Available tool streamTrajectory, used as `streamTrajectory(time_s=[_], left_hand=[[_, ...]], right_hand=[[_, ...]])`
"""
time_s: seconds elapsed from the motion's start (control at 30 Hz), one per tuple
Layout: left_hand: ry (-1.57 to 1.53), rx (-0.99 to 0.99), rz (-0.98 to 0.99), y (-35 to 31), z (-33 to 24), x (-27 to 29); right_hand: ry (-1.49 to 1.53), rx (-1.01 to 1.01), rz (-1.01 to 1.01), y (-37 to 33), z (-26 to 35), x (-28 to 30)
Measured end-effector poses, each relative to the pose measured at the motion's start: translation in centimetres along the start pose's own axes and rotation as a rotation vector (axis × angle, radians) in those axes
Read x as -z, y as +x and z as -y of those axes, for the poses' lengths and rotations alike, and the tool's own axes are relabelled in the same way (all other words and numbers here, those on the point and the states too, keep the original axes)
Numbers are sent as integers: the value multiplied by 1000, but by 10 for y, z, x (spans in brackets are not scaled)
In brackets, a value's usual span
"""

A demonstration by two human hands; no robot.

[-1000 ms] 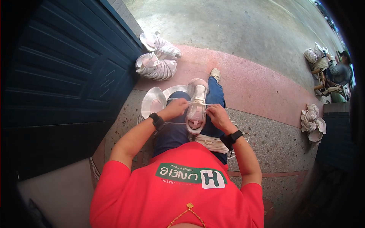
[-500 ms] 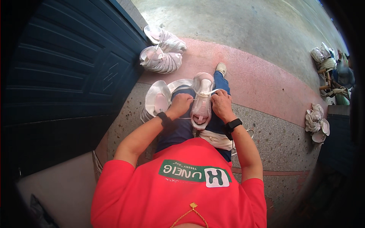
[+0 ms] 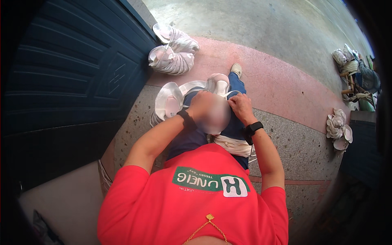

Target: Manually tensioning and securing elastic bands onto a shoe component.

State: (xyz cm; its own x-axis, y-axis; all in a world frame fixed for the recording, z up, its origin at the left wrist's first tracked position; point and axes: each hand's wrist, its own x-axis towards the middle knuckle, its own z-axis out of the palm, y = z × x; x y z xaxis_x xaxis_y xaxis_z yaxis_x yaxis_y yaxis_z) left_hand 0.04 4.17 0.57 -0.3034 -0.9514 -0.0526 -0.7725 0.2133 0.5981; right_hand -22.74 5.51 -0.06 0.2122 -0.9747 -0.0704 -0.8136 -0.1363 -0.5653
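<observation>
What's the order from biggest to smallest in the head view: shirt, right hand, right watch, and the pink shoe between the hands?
1. Shirt
2. Right hand and pink shoe: blur makes their order unsure
3. Right watch

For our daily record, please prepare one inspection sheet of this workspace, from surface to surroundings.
Surface: blue-trousered lap; speckled floor with pink band.
Job's things: pink-and-white shoe on the lap, partly blurred; white lace.
Clutter: upper-left bundle and right-side bundle on floor; pale shoe parts left of the lap.
Hands: right hand appears to pinch the white lace; left hand at the shoe, grip unclear.
Cables: thin dark strand below right wristband, kind unclear.
Surroundings: dark blue door at left; another person far right.
</observation>
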Motion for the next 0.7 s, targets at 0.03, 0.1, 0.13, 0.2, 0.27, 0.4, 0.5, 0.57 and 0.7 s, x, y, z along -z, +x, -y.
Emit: streamTrajectory(time_s=[0.03,0.1,0.13,0.2,0.27,0.4,0.5,0.57,0.7], left_hand=[[35,-22,-12,-1,1,2],[117,-74,-62,-1,-1,7],[176,-101,-79,-2,-6,8],[309,-144,-100,-12,-17,10],[383,-146,-85,-22,-22,10],[357,-130,-55,-31,-12,-3],[158,-136,-44,-22,1,1],[104,-180,-53,-21,-9,14],[65,-167,-8,23,-12,24]], right_hand=[[-24,-6,4,0,1,1],[-98,-6,4,-3,3,0],[-149,0,1,-4,5,-2],[-259,12,6,-10,14,-4],[-336,20,11,-15,27,-3],[-296,34,87,-18,26,-7],[-165,71,108,-14,4,-16],[-75,90,105,-13,-8,-20],[12,114,85,-13,-10,-19]])
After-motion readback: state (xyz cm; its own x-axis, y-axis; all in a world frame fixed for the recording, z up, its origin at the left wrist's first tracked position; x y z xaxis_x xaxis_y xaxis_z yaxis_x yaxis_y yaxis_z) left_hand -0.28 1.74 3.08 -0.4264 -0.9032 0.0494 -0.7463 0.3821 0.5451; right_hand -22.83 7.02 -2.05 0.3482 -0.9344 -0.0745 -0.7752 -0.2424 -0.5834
